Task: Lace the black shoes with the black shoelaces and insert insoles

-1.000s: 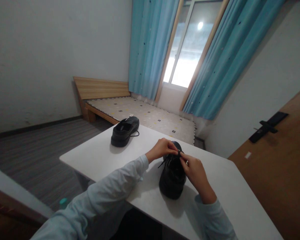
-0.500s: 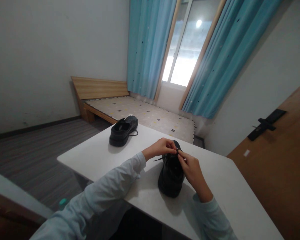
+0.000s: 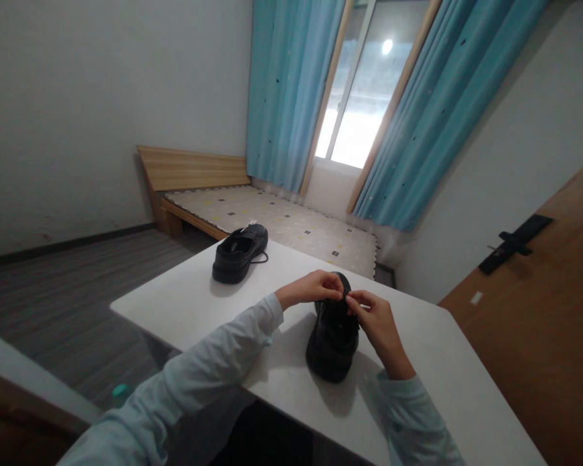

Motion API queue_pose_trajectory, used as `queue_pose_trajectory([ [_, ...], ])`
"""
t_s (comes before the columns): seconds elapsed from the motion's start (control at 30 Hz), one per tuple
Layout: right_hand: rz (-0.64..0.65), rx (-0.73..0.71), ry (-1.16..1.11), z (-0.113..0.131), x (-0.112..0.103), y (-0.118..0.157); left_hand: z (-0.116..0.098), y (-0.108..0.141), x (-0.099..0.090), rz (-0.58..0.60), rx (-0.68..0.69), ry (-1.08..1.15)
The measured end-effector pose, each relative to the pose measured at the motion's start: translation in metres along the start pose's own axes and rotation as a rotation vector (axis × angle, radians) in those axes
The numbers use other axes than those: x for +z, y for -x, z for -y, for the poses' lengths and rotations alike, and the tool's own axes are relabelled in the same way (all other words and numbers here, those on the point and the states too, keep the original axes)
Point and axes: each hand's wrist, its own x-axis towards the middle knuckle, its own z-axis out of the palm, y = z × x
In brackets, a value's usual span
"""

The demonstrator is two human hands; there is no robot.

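**Both hands pinched at the laces of the near shoe**

Head view, the only one I've got: the black lace-up shoe (image 3: 333,336) sits right in front of me on the white table (image 3: 447,375), long axis running 6 to 12, heel toward me and toe pointing away at the window. Both my hands meet over the far half of it, up around the lacing.

My left hand (image 3: 311,288) comes in from 9 o'clock, fingers curled narrow and pinched together at the top of the shoe. My right hand (image 3: 376,322) comes in from 3 o'clock, also closed down tight, thumb and forefinger pinching what I take to be the lace. The lace itself is too thin and dark against the shoe to pick out, so I can't say which end is in which hand. The two pinches are just beside each other, nearly touching, over the shoe's centre line. Neither hand is really nearer; they're about even.

The second black shoe (image 3: 240,252) is well apart at about 10 o'clock, near the far left edge of the table, a loose lace trailing off its side. Beyond it there's a wooden bed frame (image 3: 194,169) and blue curtains (image 3: 291,90).
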Motion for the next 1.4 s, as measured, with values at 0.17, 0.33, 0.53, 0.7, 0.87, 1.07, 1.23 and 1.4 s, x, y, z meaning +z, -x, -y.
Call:
queue_pose_trajectory([
  [0.17, 0.041, 0.076, -0.076, -0.003, -0.001, -0.005, -0.001, -0.001, 0.001, 0.004, 0.011, -0.11],
  [0.33, 0.057, 0.175, -0.188, -0.002, 0.0, -0.005, -0.005, 0.0, 0.002, -0.006, 0.022, -0.21],
  [0.53, 0.09, 0.22, -0.272, -0.004, -0.002, -0.006, -0.007, 0.002, 0.003, 0.0, 0.038, -0.236],
  [0.7, 0.163, 0.229, -0.314, -0.007, -0.005, -0.008, -0.008, 0.002, 0.003, -0.008, 0.019, -0.227],
  [0.87, 0.211, 0.229, -0.317, -0.009, -0.01, -0.01, -0.012, 0.004, 0.0, -0.002, 0.008, -0.313],
  [1.07, 0.26, 0.27, -0.276, -0.011, -0.017, -0.01, -0.006, 0.003, -0.006, -0.01, -0.016, -0.428],
  [1.23, 0.255, 0.249, -0.24, -0.012, -0.017, -0.011, -0.004, 0.004, -0.006, 0.001, -0.04, -0.531],
  [1.4, 0.24, 0.139, -0.077, -0.008, -0.014, -0.01, -0.005, 0.005, -0.008, 0.023, -0.013, -0.55],
])
